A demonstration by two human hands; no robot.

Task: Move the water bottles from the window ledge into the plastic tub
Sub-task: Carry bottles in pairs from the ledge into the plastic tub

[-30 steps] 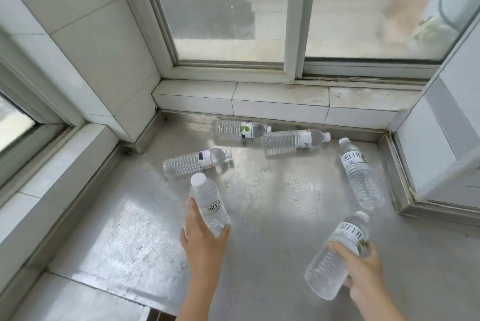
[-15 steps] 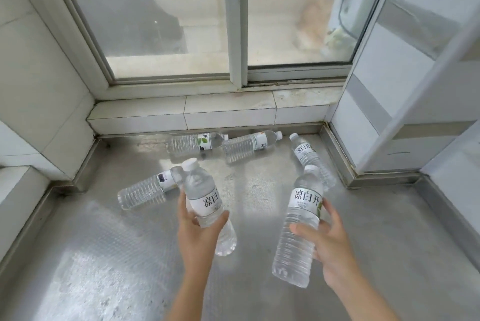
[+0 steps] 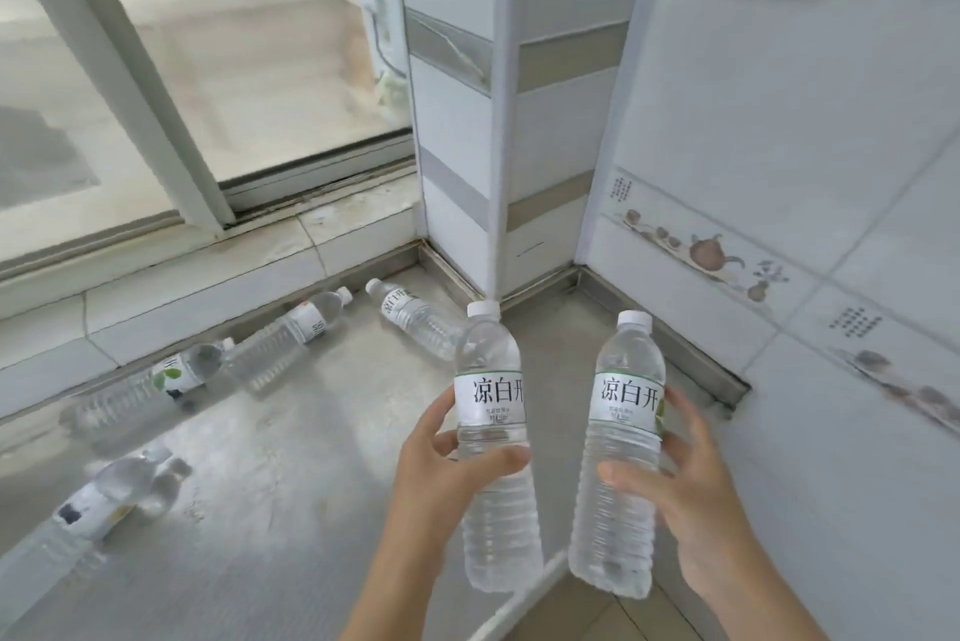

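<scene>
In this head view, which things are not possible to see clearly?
- Plastic tub: nowhere in the head view, outside the frame.
- Nearest lying bottle: motion blur, label unreadable.
- Bottle by the ledge step: also blurred.
- Small print on the bottle in the left hand: too small.

Four loose bottles [image 3: 410, 315] lie along the ledge's [image 3: 291, 510] far and left edges. Middle of the ledge is bare, open path from the near side. Tiled column [image 3: 498, 121] blocks the far right; right wall [image 3: 805, 173] closes that side.
</scene>
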